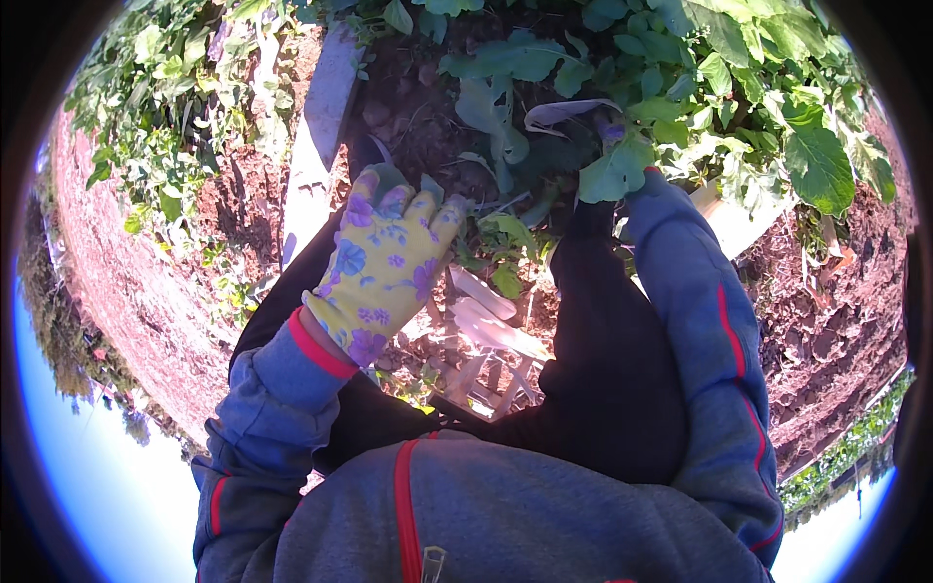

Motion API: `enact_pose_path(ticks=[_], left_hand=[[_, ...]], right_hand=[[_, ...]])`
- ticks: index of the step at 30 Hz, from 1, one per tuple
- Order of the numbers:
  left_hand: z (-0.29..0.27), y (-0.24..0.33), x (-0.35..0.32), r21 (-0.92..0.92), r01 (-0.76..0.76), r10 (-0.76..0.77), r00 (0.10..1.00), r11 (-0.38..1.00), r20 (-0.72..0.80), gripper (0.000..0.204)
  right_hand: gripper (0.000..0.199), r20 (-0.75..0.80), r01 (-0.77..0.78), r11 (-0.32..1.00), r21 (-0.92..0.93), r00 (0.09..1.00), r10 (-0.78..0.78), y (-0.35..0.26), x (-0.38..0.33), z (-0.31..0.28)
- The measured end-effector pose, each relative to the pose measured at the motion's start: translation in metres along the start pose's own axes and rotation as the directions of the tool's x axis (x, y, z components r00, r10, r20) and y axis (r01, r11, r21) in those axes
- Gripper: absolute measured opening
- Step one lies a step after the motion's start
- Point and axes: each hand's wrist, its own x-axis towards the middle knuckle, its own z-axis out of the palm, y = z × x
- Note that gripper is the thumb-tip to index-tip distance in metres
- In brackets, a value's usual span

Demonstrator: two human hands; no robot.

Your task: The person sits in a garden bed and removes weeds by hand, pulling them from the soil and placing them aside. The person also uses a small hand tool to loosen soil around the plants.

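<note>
Harsh sunlight, deep shadows, fisheye-bent edges

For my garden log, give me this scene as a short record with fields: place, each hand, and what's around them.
Place: garden bed of reddish-brown soil
Left hand: in a yellow glove with purple flowers, reaching into green leaves
Right hand: hidden among leafy plants; only the blue sleeve shows
Nearby: pale plank along the bed; white slatted object below the hands

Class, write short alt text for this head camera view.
A left hand in a yellow glove with purple flowers reaches into leafy green plants growing in reddish soil; the right hand is hidden behind leaves, only its blue sleeve showing.
</note>
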Motion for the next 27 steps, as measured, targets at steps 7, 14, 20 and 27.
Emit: enact_pose_path(ticks=[7, 14, 20, 27], left_hand=[[-0.002, -0.001, -0.001, -0.025, -0.006, 0.006, 1.0, 1.0, -0.009, 0.053], [-0.001, -0.001, -0.003, -0.025, -0.013, 0.012, 1.0, 1.0, -0.014, 0.055], [0.003, -0.002, -0.004, -0.045, 0.013, -0.012, 1.0, 0.999, 0.022, 0.055], [0.007, -0.009, -0.009, -0.083, -0.01, 0.001, 0.994, 0.997, -0.111, 0.043]], right_hand=[[0.047, 0.01, 0.0, 1.0, 0.0, 1.0, 0.0, 0.002, -0.002, 0.004], [0.051, 0.043, 0.002, 1.0, 0.003, 0.999, -0.002, -0.006, -0.005, 0.009], [0.055, 0.166, -0.02, 1.0, -0.013, 0.986, 0.022, -0.04, -0.026, 0.019], [0.055, 0.164, -0.042, 0.998, -0.043, 0.985, 0.049, -0.017, -0.061, 0.032]])
